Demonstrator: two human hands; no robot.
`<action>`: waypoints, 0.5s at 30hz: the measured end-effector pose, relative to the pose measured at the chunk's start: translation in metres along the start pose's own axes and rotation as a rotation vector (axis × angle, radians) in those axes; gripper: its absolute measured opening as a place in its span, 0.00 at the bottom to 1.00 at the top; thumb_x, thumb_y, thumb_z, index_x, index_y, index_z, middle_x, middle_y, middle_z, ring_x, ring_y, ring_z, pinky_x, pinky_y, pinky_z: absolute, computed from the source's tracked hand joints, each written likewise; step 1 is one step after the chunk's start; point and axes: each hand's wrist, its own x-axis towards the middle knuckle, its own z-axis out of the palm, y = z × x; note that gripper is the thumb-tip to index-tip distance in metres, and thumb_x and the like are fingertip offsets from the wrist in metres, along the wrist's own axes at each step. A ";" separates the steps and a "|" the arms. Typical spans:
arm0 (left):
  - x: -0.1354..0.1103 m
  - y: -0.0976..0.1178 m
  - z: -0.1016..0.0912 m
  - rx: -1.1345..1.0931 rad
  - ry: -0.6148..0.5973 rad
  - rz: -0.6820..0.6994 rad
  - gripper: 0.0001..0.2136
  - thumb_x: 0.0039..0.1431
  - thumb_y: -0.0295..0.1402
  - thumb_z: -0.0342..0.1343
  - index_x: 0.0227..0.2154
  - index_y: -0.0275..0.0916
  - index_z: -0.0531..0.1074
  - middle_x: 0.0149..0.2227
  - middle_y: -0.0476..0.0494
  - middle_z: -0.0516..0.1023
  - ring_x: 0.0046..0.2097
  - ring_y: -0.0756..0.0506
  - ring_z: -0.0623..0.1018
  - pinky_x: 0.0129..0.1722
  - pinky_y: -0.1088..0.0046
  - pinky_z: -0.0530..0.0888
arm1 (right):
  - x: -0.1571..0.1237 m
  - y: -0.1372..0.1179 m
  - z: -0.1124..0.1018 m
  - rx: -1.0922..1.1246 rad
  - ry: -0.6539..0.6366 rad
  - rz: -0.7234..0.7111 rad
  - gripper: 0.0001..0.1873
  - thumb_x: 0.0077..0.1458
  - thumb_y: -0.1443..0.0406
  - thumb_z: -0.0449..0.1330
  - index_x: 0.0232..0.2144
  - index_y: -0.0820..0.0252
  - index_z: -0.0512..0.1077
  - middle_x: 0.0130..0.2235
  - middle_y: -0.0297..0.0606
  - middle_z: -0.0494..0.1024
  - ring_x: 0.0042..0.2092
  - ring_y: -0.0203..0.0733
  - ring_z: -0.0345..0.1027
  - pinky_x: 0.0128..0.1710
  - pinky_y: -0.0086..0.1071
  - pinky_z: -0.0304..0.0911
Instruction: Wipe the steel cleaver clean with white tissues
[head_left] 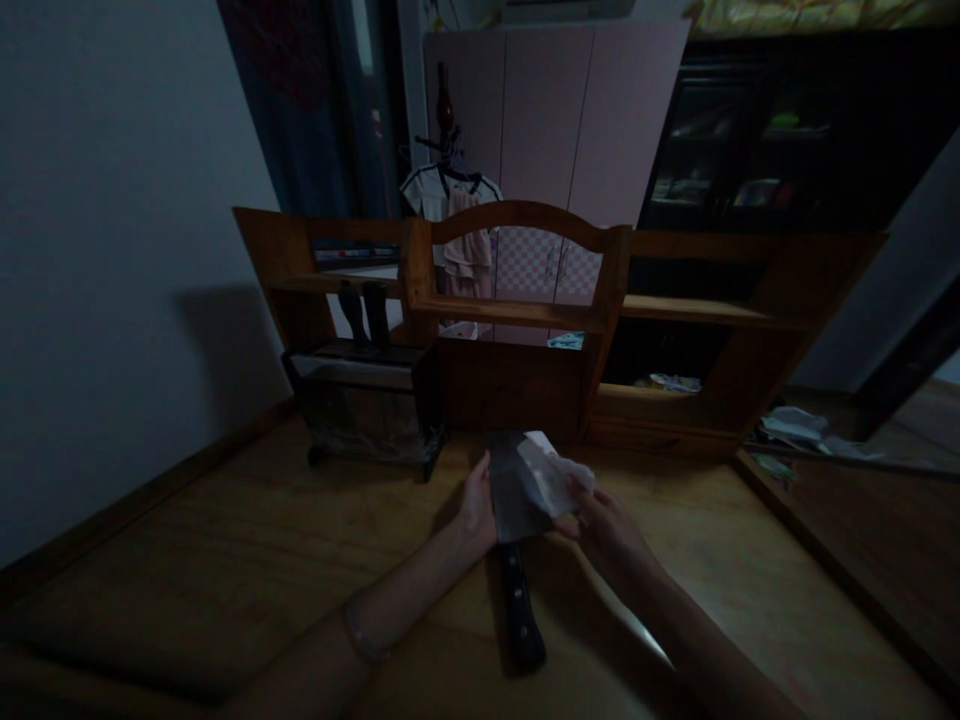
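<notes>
A knife block (367, 410) stands at the left on the wooden desk (225, 560). The left hand (477, 505) presses against the left edge of the cleaver (511, 520), its fingers hidden, so its grip cannot be told. The cleaver lies flat mid-desk, handle towards the person. The right hand (607, 530) pinches a white cloth (551, 478) on the blade.

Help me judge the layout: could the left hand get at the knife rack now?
Probably yes: the knife rack stands just beyond the left hand, only bare table between, though that hand rests against the cleaver.
</notes>
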 end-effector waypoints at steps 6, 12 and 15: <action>0.000 0.000 0.000 0.035 0.031 0.004 0.24 0.64 0.47 0.44 0.46 0.31 0.73 0.38 0.32 0.81 0.39 0.36 0.81 0.47 0.56 0.72 | 0.009 0.002 -0.005 0.109 0.040 -0.093 0.10 0.54 0.60 0.65 0.35 0.61 0.78 0.50 0.39 0.77 0.56 0.44 0.66 0.58 0.35 0.63; 0.006 -0.001 -0.012 0.011 0.029 0.006 0.21 0.62 0.47 0.48 0.38 0.31 0.75 0.33 0.35 0.81 0.35 0.38 0.81 0.43 0.60 0.74 | -0.003 0.001 -0.003 -0.629 -0.165 -0.388 0.21 0.65 0.56 0.50 0.56 0.56 0.69 0.60 0.39 0.68 0.63 0.50 0.56 0.64 0.52 0.48; 0.006 -0.001 -0.018 0.016 0.061 -0.054 0.23 0.62 0.49 0.47 0.33 0.31 0.75 0.28 0.36 0.79 0.29 0.41 0.79 0.37 0.64 0.75 | -0.010 0.006 0.005 -1.202 -0.420 -0.598 0.25 0.64 0.64 0.48 0.63 0.52 0.58 0.67 0.35 0.53 0.67 0.48 0.44 0.66 0.51 0.44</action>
